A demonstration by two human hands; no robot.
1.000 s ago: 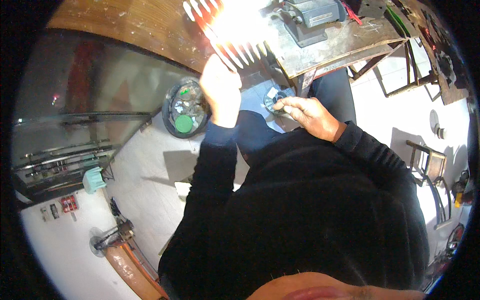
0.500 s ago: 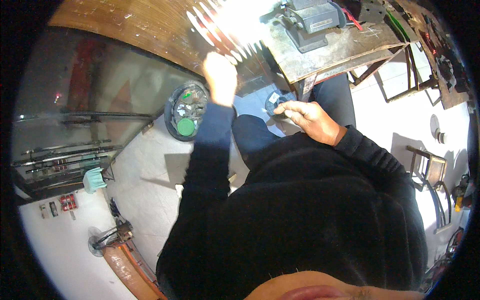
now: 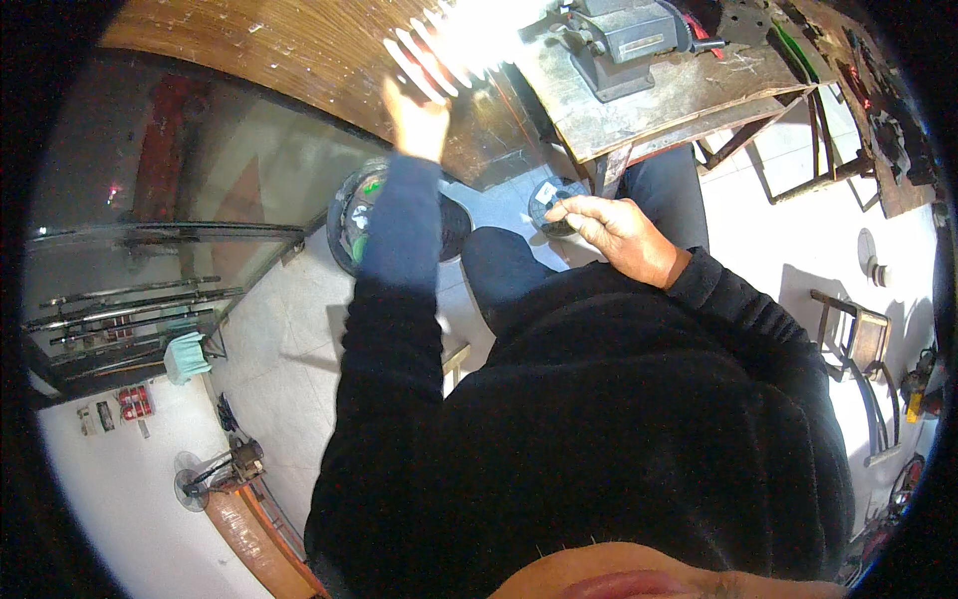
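Note:
My left hand (image 3: 417,122) reaches out over the near edge of the brown wooden table (image 3: 249,45). It is beside a row of glowing white strips (image 3: 424,62) in strong glare, and its fingertips are hard to make out. My right hand (image 3: 634,240) hovers before my lap, thumb and forefinger pinched together. Anything between them is too small to name. Just beyond its fingertips, a round bluish disc-like thing (image 3: 544,193) shows low down, partly covered by the hand.
A grey metal bench machine (image 3: 629,45) stands on a worn workbench (image 3: 589,125) at the far right. Below my left forearm is a round dark tub (image 3: 339,225) with scraps inside. A glass-fronted case (image 3: 160,190) lies left; a small stool (image 3: 858,334) stands right.
My left hand has shifted a little left and farther over the table, out of the strongest glare. Its forearm now covers more of the tub. My right hand has barely moved.

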